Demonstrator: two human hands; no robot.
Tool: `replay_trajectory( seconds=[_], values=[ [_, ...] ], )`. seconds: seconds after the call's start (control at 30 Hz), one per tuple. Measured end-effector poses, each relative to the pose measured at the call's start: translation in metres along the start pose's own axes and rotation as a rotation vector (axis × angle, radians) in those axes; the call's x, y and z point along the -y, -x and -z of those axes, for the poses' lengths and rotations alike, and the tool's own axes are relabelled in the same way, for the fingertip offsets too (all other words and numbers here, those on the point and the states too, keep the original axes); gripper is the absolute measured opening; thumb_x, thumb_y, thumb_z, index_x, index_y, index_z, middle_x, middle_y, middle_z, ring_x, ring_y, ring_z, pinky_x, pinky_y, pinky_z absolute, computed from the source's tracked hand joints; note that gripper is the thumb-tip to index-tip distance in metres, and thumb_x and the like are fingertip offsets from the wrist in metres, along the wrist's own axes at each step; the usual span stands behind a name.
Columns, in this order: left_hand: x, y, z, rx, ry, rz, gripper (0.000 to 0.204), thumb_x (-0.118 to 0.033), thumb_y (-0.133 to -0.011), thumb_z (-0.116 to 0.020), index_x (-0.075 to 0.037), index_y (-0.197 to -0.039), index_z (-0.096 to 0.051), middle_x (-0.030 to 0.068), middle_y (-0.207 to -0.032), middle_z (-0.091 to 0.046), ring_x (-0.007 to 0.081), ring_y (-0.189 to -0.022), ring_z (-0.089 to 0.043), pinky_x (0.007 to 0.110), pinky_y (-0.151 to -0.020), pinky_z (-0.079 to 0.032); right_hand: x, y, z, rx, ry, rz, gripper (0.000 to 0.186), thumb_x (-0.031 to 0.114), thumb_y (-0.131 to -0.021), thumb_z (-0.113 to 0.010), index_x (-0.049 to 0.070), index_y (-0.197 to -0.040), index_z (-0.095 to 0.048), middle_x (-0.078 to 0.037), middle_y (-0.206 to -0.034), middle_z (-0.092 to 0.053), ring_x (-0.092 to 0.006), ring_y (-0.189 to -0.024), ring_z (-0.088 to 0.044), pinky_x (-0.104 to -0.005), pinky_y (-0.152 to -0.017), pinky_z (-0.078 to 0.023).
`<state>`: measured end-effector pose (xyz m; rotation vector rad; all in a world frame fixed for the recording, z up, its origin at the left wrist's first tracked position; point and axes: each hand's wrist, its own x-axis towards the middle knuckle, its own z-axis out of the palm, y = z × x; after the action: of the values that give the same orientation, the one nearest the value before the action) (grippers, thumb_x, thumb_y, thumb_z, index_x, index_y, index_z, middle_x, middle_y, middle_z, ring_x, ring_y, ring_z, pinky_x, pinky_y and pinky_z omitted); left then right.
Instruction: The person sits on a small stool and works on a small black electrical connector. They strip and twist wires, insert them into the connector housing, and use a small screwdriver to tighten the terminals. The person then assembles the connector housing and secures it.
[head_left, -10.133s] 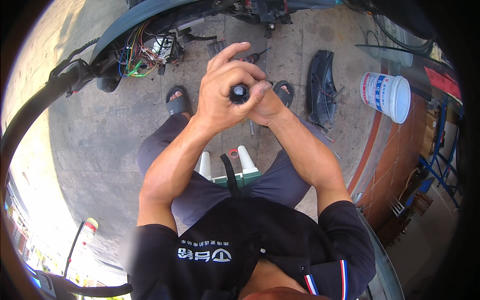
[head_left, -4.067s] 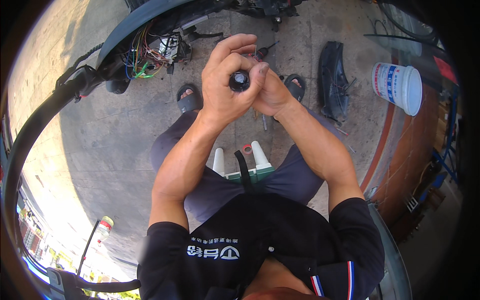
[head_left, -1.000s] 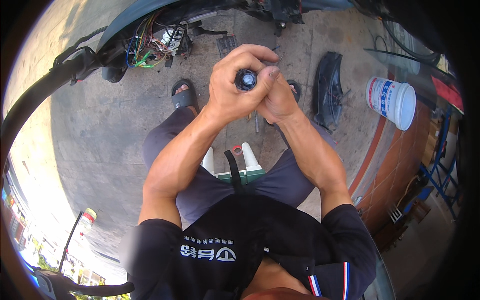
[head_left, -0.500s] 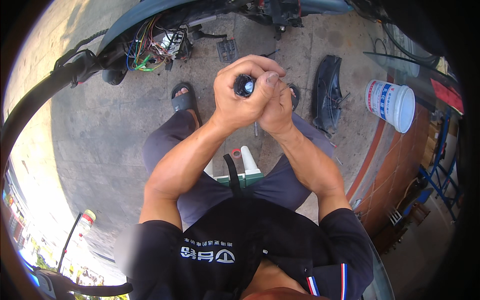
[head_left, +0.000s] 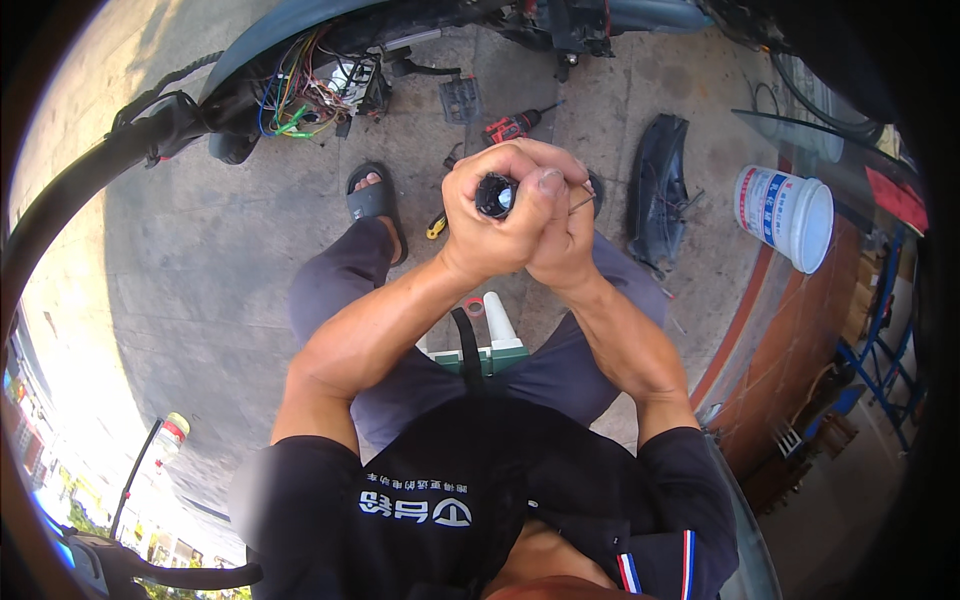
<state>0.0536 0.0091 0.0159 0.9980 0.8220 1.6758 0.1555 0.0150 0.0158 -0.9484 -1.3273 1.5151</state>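
My left hand (head_left: 482, 232) is wrapped round a short black tube-like part (head_left: 495, 196), with its open end turned up and something pale inside it. Pressed against it is my right hand (head_left: 560, 232), its fingers closed and the two thumbs close together. A thin metal shaft (head_left: 582, 203) juts out beside the right fingers; what it belongs to is hidden in the grip. Both hands are held up in front of my knees, above the paved floor.
Beyond my hands lies a red-and-black cordless drill (head_left: 512, 126). Bundled wires (head_left: 305, 90) hang from an opened vehicle at the far left. A black plastic cover (head_left: 657, 190) and a white bucket (head_left: 785, 215) are at right. A yellow-handled tool (head_left: 436, 225) lies near my left foot.
Both hands have come slightly nearer to me and to the right, still clasped round the black part. The drill, the yellow-handled tool and the thin shaft now show more.
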Motion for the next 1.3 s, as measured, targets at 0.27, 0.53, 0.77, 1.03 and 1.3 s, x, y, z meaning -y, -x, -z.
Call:
replay_trajectory(
  seconds=[0.27, 0.53, 0.77, 1.03, 1.3],
  values=[
    [-0.003, -0.01, -0.012, 0.051, -0.33, -0.097, 0.012, -0.005, -0.08, -0.074, 0.0, -0.087, -0.065, 0.0192, -0.099, -0.072, 0.0252, -0.094, -0.069, 0.039, -0.091, -0.051, -0.022, -0.006, 0.024, 0.057, -0.346, -0.131, 0.027, 0.029, -0.097, -0.057, 0.003, -0.104, -0.061, -0.001, -0.096, -0.064, -0.0098, -0.091, -0.06, -0.0262, -0.077, -0.049],
    [-0.01, -0.016, -0.011, 0.173, -0.262, -0.103, 0.014, -0.006, -0.077, -0.075, 0.001, -0.081, -0.064, 0.0183, -0.102, -0.071, 0.0253, -0.094, -0.069, 0.038, -0.09, -0.052, -0.046, -0.007, 0.039, 0.137, -0.372, -0.029, 0.032, 0.029, -0.091, -0.066, 0.005, -0.111, -0.059, 0.0, -0.103, -0.061, -0.009, -0.101, -0.057, -0.0254, -0.085, -0.048],
    [-0.007, -0.011, -0.015, 0.128, -0.332, -0.075, 0.021, -0.009, -0.086, -0.071, 0.002, -0.074, -0.058, 0.0183, -0.1, -0.069, 0.0228, -0.088, -0.066, 0.034, -0.08, -0.051, -0.048, -0.002, 0.048, 0.211, -0.358, -0.254, 0.029, 0.031, -0.094, -0.061, 0.004, -0.102, -0.062, 0.002, -0.091, -0.061, -0.0071, -0.084, -0.057, -0.0244, -0.072, -0.048],
    [0.002, -0.003, -0.013, 0.092, -0.258, -0.152, 0.014, 0.0, -0.077, -0.069, 0.0, -0.073, -0.056, 0.0166, -0.091, -0.071, 0.0253, -0.078, -0.069, 0.033, -0.072, -0.055, -0.003, 0.002, 0.042, 0.214, -0.074, -0.123, 0.026, 0.019, -0.093, -0.048, -0.002, -0.096, -0.064, -0.004, -0.093, -0.065, -0.0096, -0.085, -0.06, -0.0271, -0.073, -0.05],
    [0.008, 0.0, -0.012, 0.092, -0.243, -0.191, 0.013, 0.001, -0.077, -0.068, -0.001, -0.073, -0.056, 0.0174, -0.092, -0.072, 0.0282, -0.084, -0.072, 0.035, -0.075, -0.056, -0.026, -0.01, 0.041, 0.342, 0.002, 0.163, 0.022, 0.017, -0.088, -0.055, 0.001, -0.098, -0.066, -0.005, -0.097, -0.066, -0.0137, -0.091, -0.062, -0.0301, -0.078, -0.051]
  ],
)
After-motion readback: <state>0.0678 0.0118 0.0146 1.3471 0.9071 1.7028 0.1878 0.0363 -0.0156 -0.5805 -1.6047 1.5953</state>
